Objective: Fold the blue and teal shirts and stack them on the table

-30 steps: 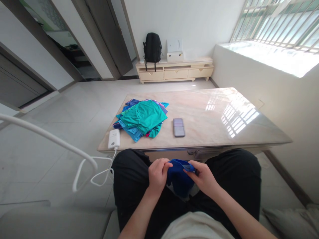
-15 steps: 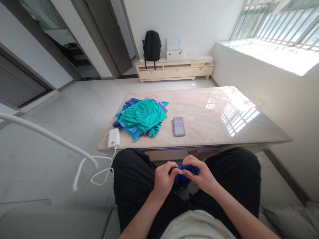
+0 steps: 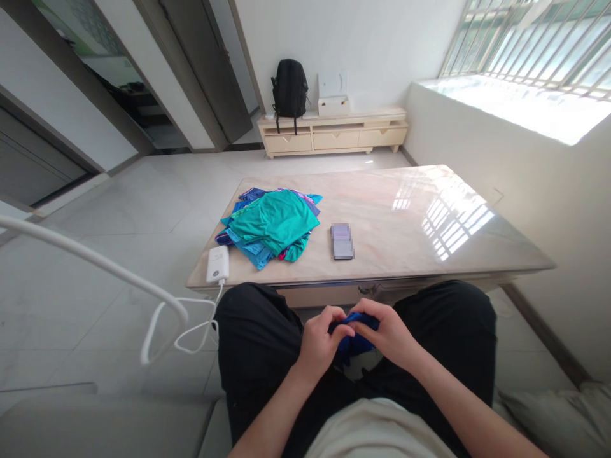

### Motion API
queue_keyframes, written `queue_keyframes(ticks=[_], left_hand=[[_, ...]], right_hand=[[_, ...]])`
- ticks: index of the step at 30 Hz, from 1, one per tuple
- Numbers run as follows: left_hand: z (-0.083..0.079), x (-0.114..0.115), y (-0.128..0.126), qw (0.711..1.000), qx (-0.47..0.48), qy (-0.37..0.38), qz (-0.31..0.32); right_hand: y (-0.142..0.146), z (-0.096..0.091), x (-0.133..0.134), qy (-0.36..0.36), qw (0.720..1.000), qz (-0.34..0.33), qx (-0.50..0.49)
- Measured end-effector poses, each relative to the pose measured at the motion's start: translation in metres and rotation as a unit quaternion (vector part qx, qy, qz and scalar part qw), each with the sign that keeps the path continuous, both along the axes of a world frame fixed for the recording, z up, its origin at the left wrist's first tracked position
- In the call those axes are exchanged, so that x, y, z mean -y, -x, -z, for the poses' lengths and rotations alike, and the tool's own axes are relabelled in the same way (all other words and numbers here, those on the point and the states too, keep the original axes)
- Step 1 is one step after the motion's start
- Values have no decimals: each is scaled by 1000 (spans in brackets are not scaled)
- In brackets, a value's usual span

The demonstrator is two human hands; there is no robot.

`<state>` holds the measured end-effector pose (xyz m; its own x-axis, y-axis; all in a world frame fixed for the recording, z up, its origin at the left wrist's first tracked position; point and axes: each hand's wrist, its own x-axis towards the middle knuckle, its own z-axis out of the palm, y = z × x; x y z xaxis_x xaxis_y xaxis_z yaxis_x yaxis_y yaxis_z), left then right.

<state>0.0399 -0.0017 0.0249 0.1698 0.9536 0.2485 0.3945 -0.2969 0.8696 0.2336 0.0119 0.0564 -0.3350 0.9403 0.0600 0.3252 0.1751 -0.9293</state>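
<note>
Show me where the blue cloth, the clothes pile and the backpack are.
blue cloth (image 3: 354, 346), head view, on its bunched lower part.
clothes pile (image 3: 274, 222), head view, on the green top garment.
backpack (image 3: 289, 89), head view, on the middle of its front.

1. Bright daylight from barred window (image 3: 525, 44), upper rt; sill (image 3: 515, 108) blown out.
2. Glare w/ grid reflection on table (image 3: 443, 216), rt half.
3. Wide-angle bend at edges: door frames (image 3: 157, 83) lean, straight lines curve.
4. Phone (image 3: 342, 242) pixelated; rest sharp.
5. Left hand (image 3: 322, 340), right hand (image 3: 389, 331), blue cloth (image 3: 353, 346): soft even light, faint shadow beneath.
</note>
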Motion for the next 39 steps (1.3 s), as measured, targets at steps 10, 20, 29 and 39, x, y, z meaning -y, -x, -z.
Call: queue_keyframes(ticks=[10,20,29,39], left_hand=[[-6,-14,-3,995,-94,2,-22],[19,-29,4,994,-104,40,12],[-3,-16,21,993,-85,-21,83],[-62,-46,36,991,-80,-85,66]], right_hand=[[-39,-43,-11,-214,966,-35,142],[-71,-67,-3,-263,935,153,183],[-113,-70,0,-304,906,199,218],[-169,-90,-21,-324,863,252,295]])
